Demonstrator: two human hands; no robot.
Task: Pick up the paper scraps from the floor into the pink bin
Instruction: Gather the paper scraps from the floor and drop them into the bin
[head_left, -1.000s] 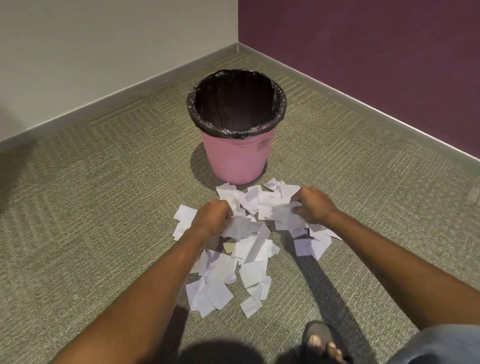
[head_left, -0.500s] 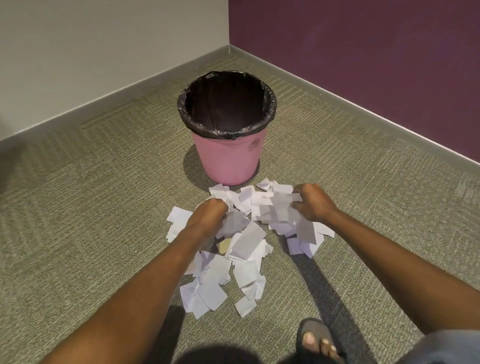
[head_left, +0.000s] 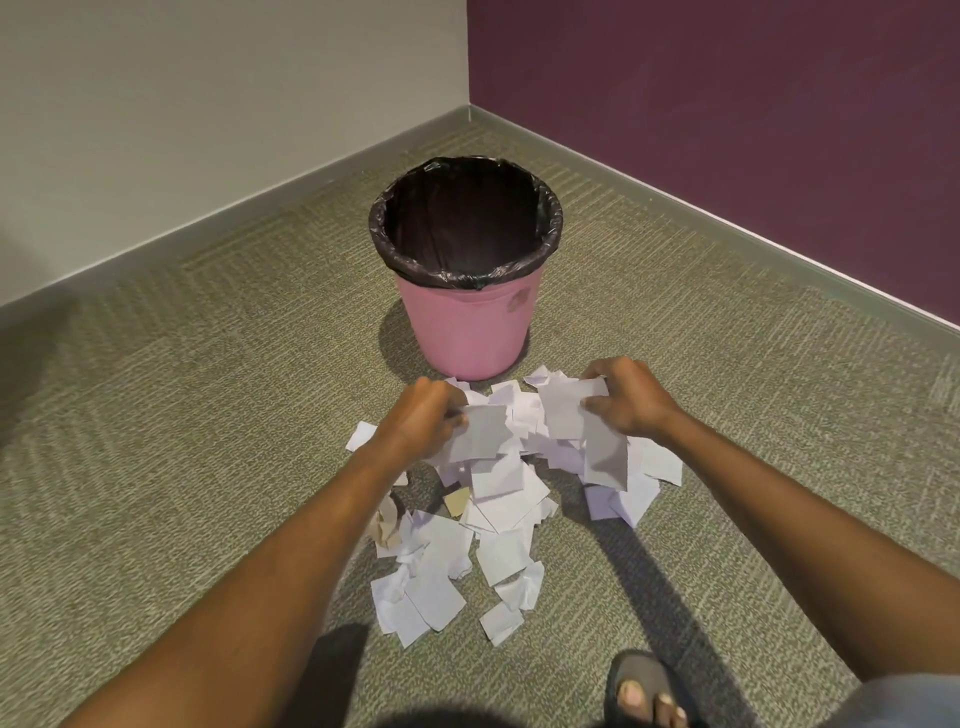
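Gripping a bunch of paper scraps (head_left: 501, 499), the left hand (head_left: 423, 415) has its fingers curled round several white pieces; one sheet hangs below the grip. The right hand (head_left: 626, 400) also has its fingers curled and pinches a second bunch, with a longer strip hanging under it. Both hands sit just above the far end of the pile, apart from each other, with loose pieces lying between the two grips.

Most of the scraps lie on the carpet (head_left: 208, 415) below and behind the grips, toward the person. They overlap in a loose heap; a few lie flat at the heap's near edge. Two brown scraps (head_left: 457, 501) lie among the white ones, under the left forearm.

The pink bin (head_left: 467, 332) stands upright just beyond both grips, nearer to the left one. Its base is just beside the farthest scraps. A black liner (head_left: 395, 249) is folded over its rim. The inside is dark, and whether any paper lies in it cannot be told.

A sandalled foot (head_left: 644, 691) rests on the carpet behind the right grip, at the lower edge of the view.
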